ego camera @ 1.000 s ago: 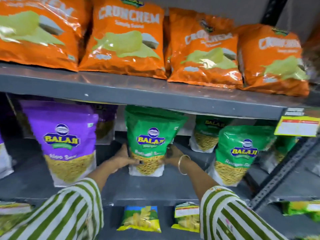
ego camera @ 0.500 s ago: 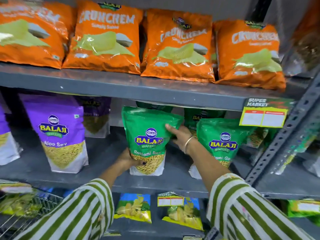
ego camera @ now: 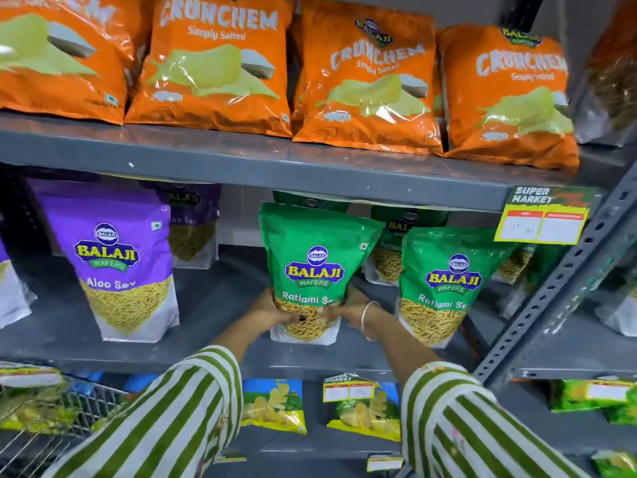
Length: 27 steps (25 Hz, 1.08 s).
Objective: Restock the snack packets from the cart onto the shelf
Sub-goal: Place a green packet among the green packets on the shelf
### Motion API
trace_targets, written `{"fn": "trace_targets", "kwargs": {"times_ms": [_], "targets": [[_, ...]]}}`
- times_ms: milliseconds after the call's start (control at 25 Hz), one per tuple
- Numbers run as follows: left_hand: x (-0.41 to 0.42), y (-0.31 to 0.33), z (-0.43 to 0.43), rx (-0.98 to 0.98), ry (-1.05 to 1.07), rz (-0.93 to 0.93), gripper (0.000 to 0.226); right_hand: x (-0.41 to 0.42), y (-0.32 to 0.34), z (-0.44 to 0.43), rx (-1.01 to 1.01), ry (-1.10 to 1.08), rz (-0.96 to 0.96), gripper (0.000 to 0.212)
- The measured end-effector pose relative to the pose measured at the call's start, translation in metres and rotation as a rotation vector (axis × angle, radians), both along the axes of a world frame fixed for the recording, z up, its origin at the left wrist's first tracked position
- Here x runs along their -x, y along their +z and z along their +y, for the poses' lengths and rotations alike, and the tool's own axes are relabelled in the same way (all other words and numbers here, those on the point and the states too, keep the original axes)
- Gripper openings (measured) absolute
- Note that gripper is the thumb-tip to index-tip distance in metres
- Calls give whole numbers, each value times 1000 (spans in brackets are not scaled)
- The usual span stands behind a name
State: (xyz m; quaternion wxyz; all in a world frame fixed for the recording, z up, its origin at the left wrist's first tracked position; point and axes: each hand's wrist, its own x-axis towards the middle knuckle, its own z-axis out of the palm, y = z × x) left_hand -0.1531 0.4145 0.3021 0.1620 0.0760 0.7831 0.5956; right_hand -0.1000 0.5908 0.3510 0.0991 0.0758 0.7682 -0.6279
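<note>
A green Ratlami Sev packet (ego camera: 312, 267) stands upright on the grey middle shelf (ego camera: 220, 305). My left hand (ego camera: 272, 310) grips its lower left side and my right hand (ego camera: 351, 310), with a bangle on the wrist, grips its lower right side. A second green Ratlami Sev packet (ego camera: 448, 284) stands just to its right, with more green packets behind. A purple Aloo Sev packet (ego camera: 117, 260) stands to the left. The wire cart (ego camera: 69, 419) with yellow-green packets shows at the bottom left.
Orange Crunchem chip bags (ego camera: 213, 63) fill the upper shelf. A yellow price tag (ego camera: 541, 219) hangs from its edge at right. A perforated grey upright (ego camera: 565, 281) slants at right. Blue and yellow chip packets (ego camera: 272, 405) lie on the lower shelf.
My right hand has dropped from the packet's upper right edge to its lower right side. The view has moved closer and shifted slightly.
</note>
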Motion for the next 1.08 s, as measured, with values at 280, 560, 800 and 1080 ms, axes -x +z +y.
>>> {"fn": "trace_targets", "kwargs": {"times_ms": [280, 560, 800, 1080], "targets": [[4, -11, 0, 39, 38, 27, 86, 1, -5, -2, -7, -35, -21, 55], [4, -9, 2, 17, -2, 7, 96, 7, -4, 5, -263, 95, -168, 63], [-19, -9, -65, 312, 269, 37, 53, 12, 30, -38, -934, 745, -756, 33], [-18, -21, -265, 526, 780, 131, 32, 72, -18, -206, -535, 469, -21, 76]]}}
